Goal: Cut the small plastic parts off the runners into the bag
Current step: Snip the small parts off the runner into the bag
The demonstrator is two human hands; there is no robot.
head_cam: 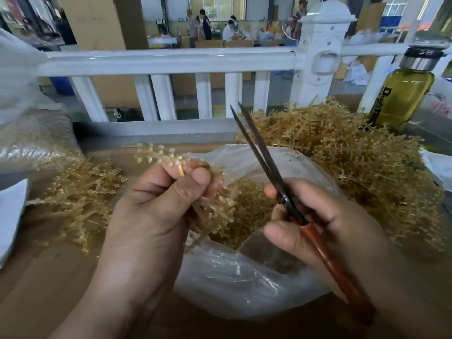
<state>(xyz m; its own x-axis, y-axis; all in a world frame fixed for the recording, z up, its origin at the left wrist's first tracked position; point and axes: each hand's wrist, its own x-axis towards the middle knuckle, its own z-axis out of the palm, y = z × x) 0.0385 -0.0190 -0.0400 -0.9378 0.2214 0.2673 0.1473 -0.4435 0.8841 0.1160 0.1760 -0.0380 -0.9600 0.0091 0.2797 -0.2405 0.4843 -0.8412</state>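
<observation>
- Clear plastic bag [244,285] lying open-mouthed on the brown table [49,289], a mound of tan cut parts [247,199] inside.
- Above the bag's left rim: left hand [156,211], thumb and fingers pinched tight around a bunch of tan runners [171,162] with small parts sticking out past the knuckles and hanging down toward the bag's mouth.
- Over the bag's right side: right hand [318,223], fingers wrapped around the reddish handles of scissors [274,172], dark blades slightly parted, tips pointing up and away.
- Right of the bag and behind it: large heap of uncut runners [354,155].
- Left of the bag: smaller pile of runners [78,196].
- Behind the bag: white railing [171,61].
- Far right behind the bag: bottle [406,94] of yellowish liquid.
</observation>
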